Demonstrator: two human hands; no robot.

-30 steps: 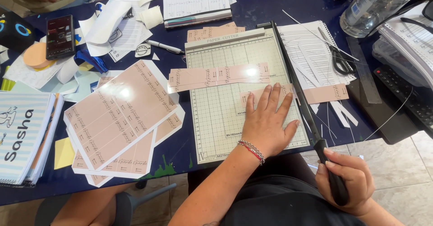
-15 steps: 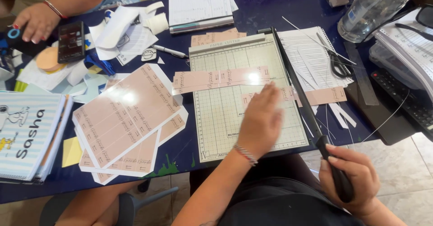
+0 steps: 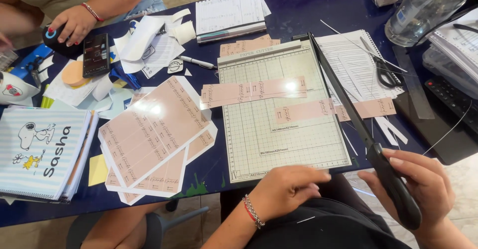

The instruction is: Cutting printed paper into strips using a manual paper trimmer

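Holding the cutter handle [image 3: 398,192] in a closed right grip [image 3: 418,189] while the left hand [image 3: 286,187] rests empty off the board [image 3: 279,124], the unpinned pink strip [image 3: 331,109] under the blade may skew, spoiling the cut.

Cutter bed [image 3: 279,139]: lower half bare, open to reach.
Upper bed: two pink strips [image 3: 254,91] lie across.
Right edge: blade arm [image 3: 348,114] runs diagonally, barring sideways passage.
Left of cutter: pink sheet stack [image 3: 154,134] close beside.
Right: scissors [image 3: 381,70] on papers.
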